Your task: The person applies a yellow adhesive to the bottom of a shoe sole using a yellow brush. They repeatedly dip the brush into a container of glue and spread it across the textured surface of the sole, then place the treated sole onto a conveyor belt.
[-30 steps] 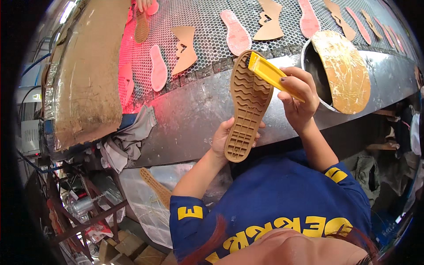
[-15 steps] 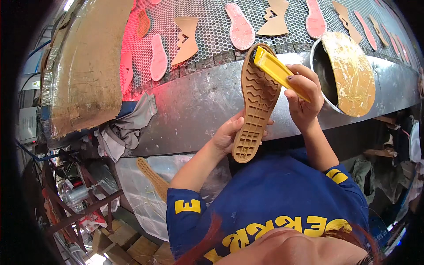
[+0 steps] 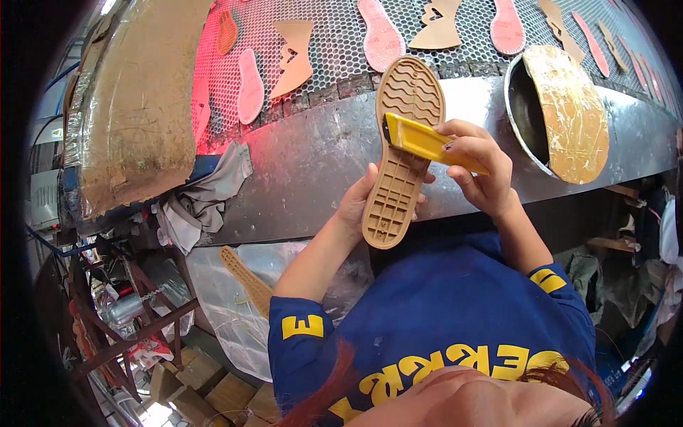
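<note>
Tan sole (image 3: 395, 188) across left hand (image 3: 354, 202), thumb alongside, fingers apparently beneath.

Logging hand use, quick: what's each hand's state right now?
Left hand: closed around the tan shoe sole.
Right hand: closed on the yellow brush.

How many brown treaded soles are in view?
3: one sole in the left hand, a second sole, partly hidden, on the plastic lower left, a third sole on the mesh upper left. Others may be hidden.
</note>
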The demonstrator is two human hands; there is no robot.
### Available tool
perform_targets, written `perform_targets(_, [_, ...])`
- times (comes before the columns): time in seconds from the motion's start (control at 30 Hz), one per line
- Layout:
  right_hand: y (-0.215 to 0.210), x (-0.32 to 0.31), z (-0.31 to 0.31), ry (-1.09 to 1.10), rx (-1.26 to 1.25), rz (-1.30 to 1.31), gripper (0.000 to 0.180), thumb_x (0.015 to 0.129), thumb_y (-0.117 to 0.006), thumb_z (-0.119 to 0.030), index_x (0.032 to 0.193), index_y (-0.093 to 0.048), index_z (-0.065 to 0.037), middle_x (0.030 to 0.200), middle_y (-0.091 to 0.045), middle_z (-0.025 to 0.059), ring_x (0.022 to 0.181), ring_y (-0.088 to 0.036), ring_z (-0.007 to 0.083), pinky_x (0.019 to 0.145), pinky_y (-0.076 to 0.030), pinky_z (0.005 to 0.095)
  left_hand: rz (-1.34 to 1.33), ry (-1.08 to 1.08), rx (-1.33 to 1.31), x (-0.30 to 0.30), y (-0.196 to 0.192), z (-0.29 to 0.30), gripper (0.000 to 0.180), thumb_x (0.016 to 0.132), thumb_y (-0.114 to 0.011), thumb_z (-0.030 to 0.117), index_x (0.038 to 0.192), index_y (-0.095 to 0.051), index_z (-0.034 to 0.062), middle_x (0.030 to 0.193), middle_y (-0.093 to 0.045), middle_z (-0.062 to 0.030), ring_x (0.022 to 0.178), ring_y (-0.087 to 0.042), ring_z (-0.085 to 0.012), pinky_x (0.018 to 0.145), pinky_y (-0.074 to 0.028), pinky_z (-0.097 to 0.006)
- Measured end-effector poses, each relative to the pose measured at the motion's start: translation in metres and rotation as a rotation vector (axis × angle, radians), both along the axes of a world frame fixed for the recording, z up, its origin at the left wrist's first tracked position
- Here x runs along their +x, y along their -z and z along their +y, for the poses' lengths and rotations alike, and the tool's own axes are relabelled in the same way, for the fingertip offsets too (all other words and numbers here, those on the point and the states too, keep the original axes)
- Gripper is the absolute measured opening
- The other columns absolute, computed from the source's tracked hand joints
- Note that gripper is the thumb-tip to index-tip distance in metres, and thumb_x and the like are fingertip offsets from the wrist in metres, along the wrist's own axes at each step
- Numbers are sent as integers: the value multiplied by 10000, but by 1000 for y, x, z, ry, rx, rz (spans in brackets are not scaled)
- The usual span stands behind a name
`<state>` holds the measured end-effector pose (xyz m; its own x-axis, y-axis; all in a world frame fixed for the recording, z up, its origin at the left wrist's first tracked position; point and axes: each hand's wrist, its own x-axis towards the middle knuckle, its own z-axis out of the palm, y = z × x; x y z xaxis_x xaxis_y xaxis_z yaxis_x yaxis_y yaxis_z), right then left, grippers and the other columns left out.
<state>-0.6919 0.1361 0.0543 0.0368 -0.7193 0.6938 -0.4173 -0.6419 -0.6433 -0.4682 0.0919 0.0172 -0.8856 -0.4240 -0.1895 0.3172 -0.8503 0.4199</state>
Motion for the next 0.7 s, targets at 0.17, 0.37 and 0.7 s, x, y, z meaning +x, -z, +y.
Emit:
perform_targets(0.17, [-3,10,13,-54,37,33,356,850,-718,-233,1064,-529,-21,1098,-622,209,952,-651,341,810,-533,367,27,-62,60,4,8,-2,761,915,-416,644,1397,-372,58,1251,-544,-188,1007,-640,-270,782,-587,-393])
perform_targets(0.37, [-2,28,29,-144,24,58,386,871,-684,-326,1045,-538,-14,1062,-624,220,930,-659,338,773,-542,364,-94,-181,14,-7,-12,-4,762,937,-370,639,1400,-365,35,1269,-543,-139,1038,-628,-229,779,-589,-351])
perform_targets(0.7, [-10,18,3,217,-124,38,355,830,-740,-233,1046,-580,-1,1074,-634,194,952,-645,304,801,-531,347,159,-92,200,0,-3,-6,726,954,-411,581,1396,-381,7,1249,-531,-217,953,-621,-265,694,-575,-329])
